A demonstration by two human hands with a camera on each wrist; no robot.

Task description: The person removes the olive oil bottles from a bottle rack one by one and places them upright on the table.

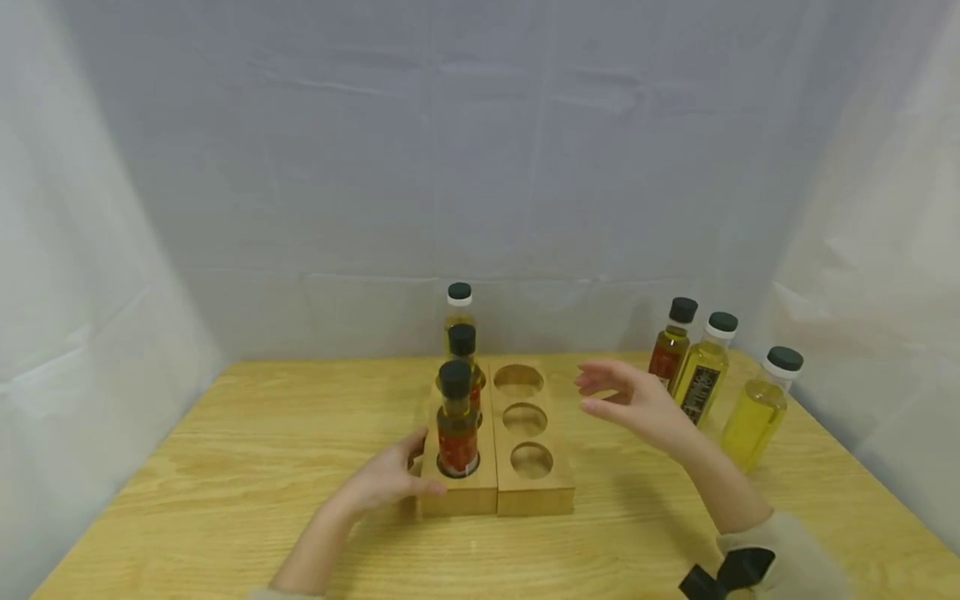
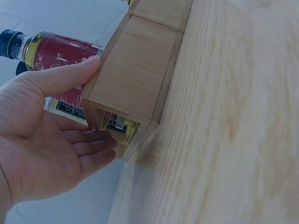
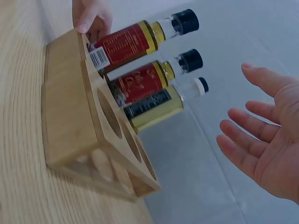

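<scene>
My left hand (image 1: 386,475) holds the front left corner of a wooden bottle rack (image 1: 459,502). In the left wrist view its thumb lies at the top edge, and its bent fingers reach the open side. Three bottles stand in that rack: a red-labelled bottle (image 1: 457,442) in front, another red-labelled bottle (image 3: 140,83) behind it, and a yellow oil bottle (image 3: 156,108) at the back. A second wooden rack (image 1: 535,502) sits against its right side, showing three round holes. My right hand (image 1: 637,408) hovers right of this rack, fingers loosely bent, holding nothing.
On the table's right side stand a dark-capped bottle with a red label (image 1: 664,357), a yellow oil bottle with a black label (image 1: 702,379) and another yellow oil bottle (image 1: 753,421). Pale sheeting (image 1: 480,183) hangs behind the wooden table (image 1: 225,467) and along both sides.
</scene>
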